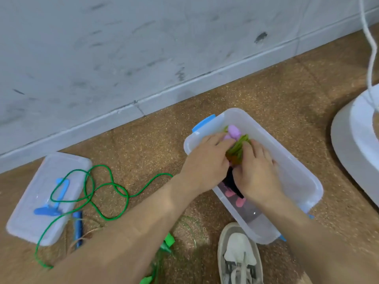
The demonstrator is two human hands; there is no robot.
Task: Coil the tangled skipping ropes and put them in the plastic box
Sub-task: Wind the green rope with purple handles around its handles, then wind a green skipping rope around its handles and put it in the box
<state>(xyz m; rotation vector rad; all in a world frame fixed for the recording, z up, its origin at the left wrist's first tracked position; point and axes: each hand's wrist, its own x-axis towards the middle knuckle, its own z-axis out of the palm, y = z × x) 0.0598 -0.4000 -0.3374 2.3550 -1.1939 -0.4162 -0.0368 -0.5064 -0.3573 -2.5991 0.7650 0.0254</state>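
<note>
A clear plastic box (295, 167) with blue latches stands on the brown floor. Inside it, my left hand (207, 158) and my right hand (256, 173) both grip a coiled olive-green rope (239, 149) with purple handles (233, 131). Under my hands lies a dark coiled rope with pink handles (235, 198). A bright green rope (102, 193) sprawls tangled on the floor to the left. A blue handle (78, 226) with a tan rope lies beside it. Green handles (167, 242) show under my left forearm.
The box lid (26, 218), with blue clips, lies on the floor at the left under part of the green rope. A grey wall runs along the back. A white fan base (354, 144) and cord stand at the right. My shoe (239, 255) is by the box.
</note>
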